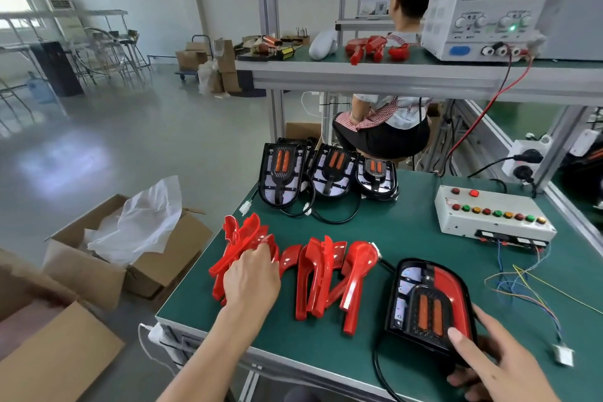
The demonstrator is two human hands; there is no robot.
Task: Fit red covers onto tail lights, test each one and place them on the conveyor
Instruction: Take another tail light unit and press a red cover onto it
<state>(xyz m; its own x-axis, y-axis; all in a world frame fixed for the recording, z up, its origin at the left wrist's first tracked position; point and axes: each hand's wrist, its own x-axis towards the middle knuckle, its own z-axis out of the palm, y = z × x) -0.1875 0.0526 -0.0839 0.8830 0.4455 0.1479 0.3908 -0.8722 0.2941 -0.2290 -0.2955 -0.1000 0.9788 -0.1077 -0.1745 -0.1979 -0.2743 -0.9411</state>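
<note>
While the tail light is gripped at its near edge by the right hand, steadied for fitting | a red cover is touched in the left pile by the left hand, fingers loosely curled | one cover already fitted.

Red covers: glossy curved plastic pieces, heaped loosely in row across green mat, some on edge, overlapping. Near tail light: black housing, two orange strips, red cover on right half, left half bare, cable trailing. Three uncovered tail lights side by side at mat's far edge, propped tilted, cables trailing.
</note>
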